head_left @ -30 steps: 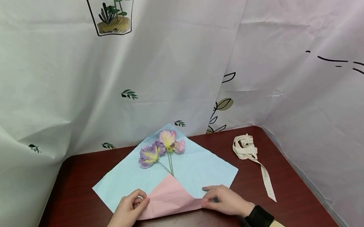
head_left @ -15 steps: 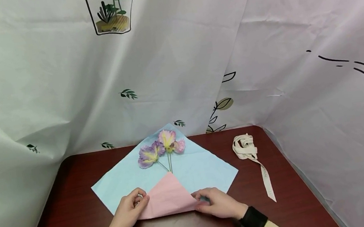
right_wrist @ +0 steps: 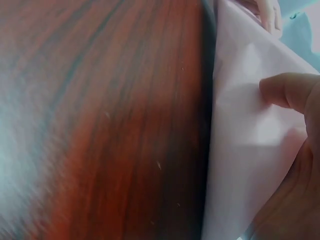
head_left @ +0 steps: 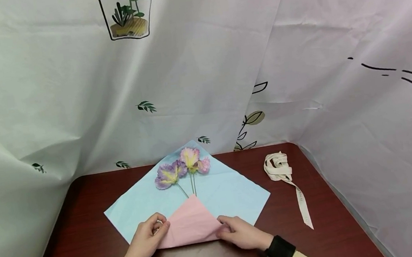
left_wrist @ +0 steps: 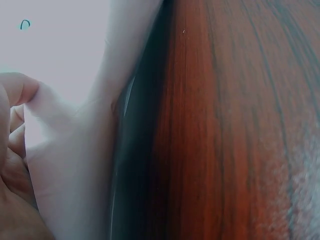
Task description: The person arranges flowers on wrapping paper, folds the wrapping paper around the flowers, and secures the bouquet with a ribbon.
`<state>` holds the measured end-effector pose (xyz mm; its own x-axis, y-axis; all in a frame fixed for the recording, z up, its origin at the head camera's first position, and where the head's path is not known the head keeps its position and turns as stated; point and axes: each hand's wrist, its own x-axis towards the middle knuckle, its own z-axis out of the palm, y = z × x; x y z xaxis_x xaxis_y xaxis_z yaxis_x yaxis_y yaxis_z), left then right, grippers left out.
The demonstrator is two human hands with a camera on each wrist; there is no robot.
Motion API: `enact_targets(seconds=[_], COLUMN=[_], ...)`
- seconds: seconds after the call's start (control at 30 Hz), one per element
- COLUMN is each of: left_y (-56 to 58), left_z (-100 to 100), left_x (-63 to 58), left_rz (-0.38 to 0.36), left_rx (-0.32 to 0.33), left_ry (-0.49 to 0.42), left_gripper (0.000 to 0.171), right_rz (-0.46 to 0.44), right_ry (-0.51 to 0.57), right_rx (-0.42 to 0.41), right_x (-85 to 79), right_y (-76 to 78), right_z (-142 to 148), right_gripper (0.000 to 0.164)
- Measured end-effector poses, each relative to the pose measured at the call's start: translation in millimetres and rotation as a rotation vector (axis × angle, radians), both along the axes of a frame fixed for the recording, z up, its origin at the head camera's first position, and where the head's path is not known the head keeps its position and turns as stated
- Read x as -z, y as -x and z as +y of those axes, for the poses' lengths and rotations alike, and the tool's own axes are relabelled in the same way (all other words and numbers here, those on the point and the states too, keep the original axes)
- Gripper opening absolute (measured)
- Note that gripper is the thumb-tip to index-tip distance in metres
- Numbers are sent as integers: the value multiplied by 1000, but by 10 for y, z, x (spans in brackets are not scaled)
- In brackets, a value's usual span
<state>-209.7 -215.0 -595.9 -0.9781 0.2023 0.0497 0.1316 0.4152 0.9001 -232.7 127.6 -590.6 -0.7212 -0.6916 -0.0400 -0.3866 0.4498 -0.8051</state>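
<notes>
Between left hand and right hand — pink paper flap, folded over blue paper, a side edge pinched in each. Just beyond the grip — flowers, stems running under flap's tip.

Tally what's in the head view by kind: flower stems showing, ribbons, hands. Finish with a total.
Flower stems: 3
Ribbon: 1
Hands: 2 (left hand, right hand, both holding pink paper)
Total: 6

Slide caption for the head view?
Left hand and right hand hold a pink flap over flower stems on blue paper, ribbon at right.
</notes>
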Motion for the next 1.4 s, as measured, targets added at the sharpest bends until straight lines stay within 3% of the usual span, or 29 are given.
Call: enact_targets(seconds=[0.2,0.37,0.43,0.57,0.87,1.0,1.23,1.33,1.4], left_y=[12,28,37,56,93,104,90,66,49], left_z=[8,37,48,71,84,96,46,-36,-106], left_x=[15,25,28,38,33,32,58,62,68], left_rz=[11,45,53,64,34,40,-11,-46,-63], left_rx=[-15,-30,-38,-68,-148,-184,-240,-208,-150], left_ry=[2,22,33,59,139,177,230,199,167], left_gripper=[13,12,13,15,17,18,38,46,52], right_rz=[-50,-35,-8,24,-57,-45,12,14,18], right_ry=[3,-3,-16,-39,-92,-109,-151,-156,-158], right_rx=[-21,-27,-5,52,170,226,291,300,306], right_x=[27,18,14,17,-8,18,73,66,61], right_y=[-5,-8,-3,34,86,101,118,119,120], right_z=[5,14,20,23,7,-8,-41,-53,-59], right_gripper=[15,21,26,19,25,23,21,21,21])
